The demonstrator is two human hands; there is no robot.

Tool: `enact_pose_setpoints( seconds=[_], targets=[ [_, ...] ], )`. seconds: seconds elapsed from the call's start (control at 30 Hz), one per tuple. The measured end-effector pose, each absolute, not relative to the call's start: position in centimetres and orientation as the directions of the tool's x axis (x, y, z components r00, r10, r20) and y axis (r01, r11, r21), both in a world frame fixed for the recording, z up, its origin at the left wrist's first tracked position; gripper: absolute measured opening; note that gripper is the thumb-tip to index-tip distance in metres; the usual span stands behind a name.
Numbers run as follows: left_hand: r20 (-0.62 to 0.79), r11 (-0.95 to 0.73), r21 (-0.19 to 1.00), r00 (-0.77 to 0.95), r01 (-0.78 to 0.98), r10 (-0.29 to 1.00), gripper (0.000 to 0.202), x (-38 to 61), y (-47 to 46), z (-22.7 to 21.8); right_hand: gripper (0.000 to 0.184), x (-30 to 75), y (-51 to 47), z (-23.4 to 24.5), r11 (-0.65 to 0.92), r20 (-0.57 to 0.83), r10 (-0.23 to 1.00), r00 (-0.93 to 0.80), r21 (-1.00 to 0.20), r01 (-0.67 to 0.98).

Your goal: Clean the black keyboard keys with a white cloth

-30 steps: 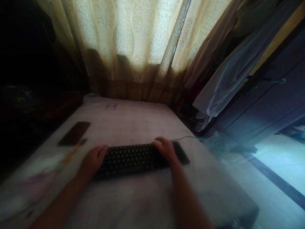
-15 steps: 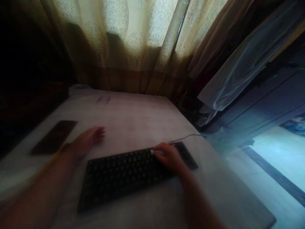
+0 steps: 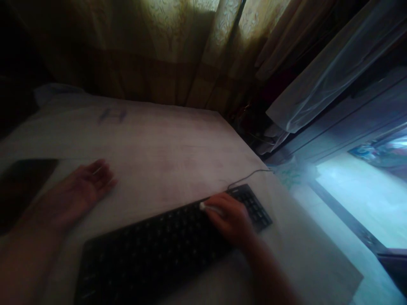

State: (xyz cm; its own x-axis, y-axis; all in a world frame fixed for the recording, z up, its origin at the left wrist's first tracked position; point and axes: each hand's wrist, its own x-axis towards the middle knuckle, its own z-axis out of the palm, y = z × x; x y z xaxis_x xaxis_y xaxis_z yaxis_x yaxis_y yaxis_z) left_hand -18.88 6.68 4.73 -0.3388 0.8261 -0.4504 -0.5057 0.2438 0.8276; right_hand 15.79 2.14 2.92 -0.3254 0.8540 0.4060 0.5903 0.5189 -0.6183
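A black keyboard [image 3: 152,239] lies at a slant on the pale-covered table [image 3: 165,140], its cord running off at the upper right. Over the keyboard's right part, my right hand [image 3: 230,216] is closed around a small white-tipped object [image 3: 202,206]; most of that object is hidden by the fingers, so its kind does not show. To the left of the keyboard, my left hand [image 3: 85,186] is turned palm up with loosely bent fingers apart, holding nothing. It is blurred by motion.
A dark flat rectangular thing [image 3: 27,178] lies at the table's left, partly behind my left forearm. Patterned curtains [image 3: 178,55] hang beyond the far edge. White cloth [image 3: 302,101] hangs at the right, above a clear plastic bag [image 3: 294,171] beside the table.
The view has tipped down and closer, so the keyboard looks larger. My left hand has turned palm up and moved left. My right hand stays over the keyboard with the white-tipped object.
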Motion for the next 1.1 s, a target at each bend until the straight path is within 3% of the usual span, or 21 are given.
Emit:
enact_pose_setpoints(
  seconds=[0.27, 0.53, 0.9, 1.1],
  targets=[
    [-0.499, 0.223, 0.782, -0.371, -0.582, 0.783, 0.024, -19.4, 7.0, 4.3, 0.016, 14.7, 1.7, 3.0, 0.586, 0.419, 0.807, -0.416, -0.477, 0.655],
    [-0.549, 0.237, 0.739, -0.362, -0.630, 0.753, 0.041, -19.5, 7.5, 4.8, 0.014, 14.7, 1.7, 3.4, 0.595, 0.420, 0.803, -0.423, -0.513, 0.619],
    [-0.561, 0.228, 0.713, -0.345, -0.663, 0.752, 0.041, -19.7, 7.8, 4.5, 0.016, 14.6, 1.7, 3.7, 0.561, 0.386, 0.828, -0.407, -0.546, 0.623],
    [-0.555, 0.228, 0.717, -0.342, -0.658, 0.758, 0.044, -19.8, 7.8, 4.5, 0.013, 13.7, 1.4, 3.5, 0.595, 0.446, 0.802, -0.398, -0.530, 0.604]
  ],
)
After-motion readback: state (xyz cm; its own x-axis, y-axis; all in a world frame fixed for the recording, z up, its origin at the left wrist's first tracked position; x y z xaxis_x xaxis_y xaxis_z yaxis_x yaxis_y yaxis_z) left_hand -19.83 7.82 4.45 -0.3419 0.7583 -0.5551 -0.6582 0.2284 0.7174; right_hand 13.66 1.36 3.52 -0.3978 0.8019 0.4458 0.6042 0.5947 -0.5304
